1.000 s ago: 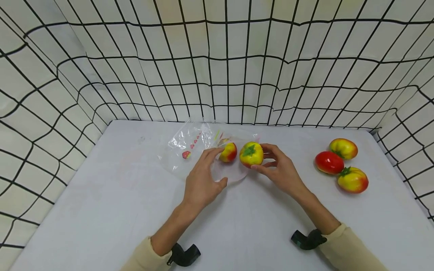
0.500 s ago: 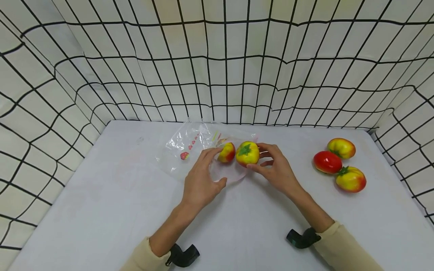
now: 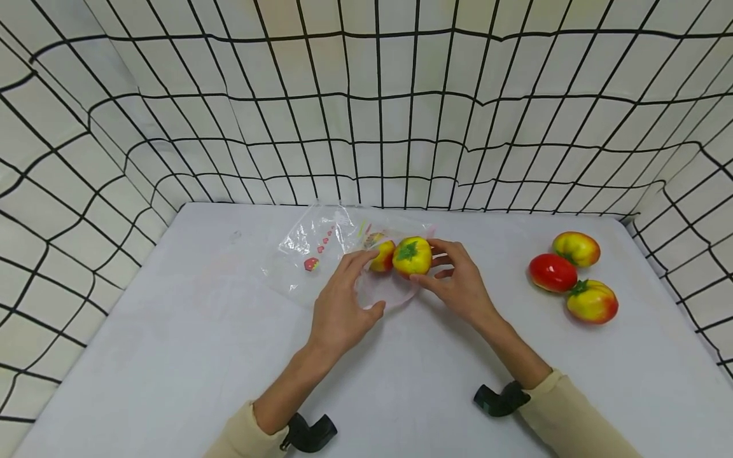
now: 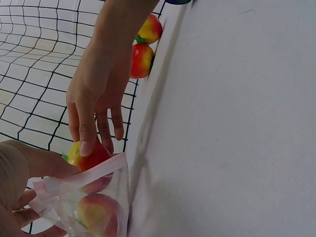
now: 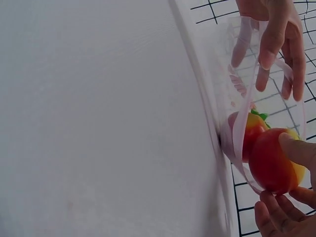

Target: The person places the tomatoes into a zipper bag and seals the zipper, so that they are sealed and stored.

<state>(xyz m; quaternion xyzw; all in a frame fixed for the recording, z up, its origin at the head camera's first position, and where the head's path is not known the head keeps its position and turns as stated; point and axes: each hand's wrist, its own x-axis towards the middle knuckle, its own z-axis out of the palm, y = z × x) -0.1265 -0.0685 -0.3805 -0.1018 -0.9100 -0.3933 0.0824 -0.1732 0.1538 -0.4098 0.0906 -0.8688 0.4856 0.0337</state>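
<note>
My right hand [image 3: 460, 283] grips a yellow-and-red fruit [image 3: 412, 257] with a green leafy top, thumb on one side and fingers on the other. The fruit is at the mouth of a clear plastic bag [image 3: 294, 254] with pink edging and red prints. Inside the bag lies another yellow-red fruit [image 3: 381, 259], partly hidden by the held one. My left hand [image 3: 343, 305] is at the bag's mouth with thumb and fingers spread apart. In the right wrist view, the left fingers [image 5: 268, 52] stretch the pink rim [image 5: 241, 126] apart, and the held fruit [image 5: 272, 165] overlaps the opening.
To the right on the white table [image 3: 189, 356] lie a shiny red fruit [image 3: 552, 273] and two yellow-red fruits, one behind [image 3: 576, 249] and one in front [image 3: 593, 303]. Black netting [image 3: 380, 97] encloses the back and sides. Both wrists carry black camera mounts.
My right hand has carried the held fruit leftward to the bag's mouth, so it now overlaps the fruit inside. The left hand has stayed nearly still.
</note>
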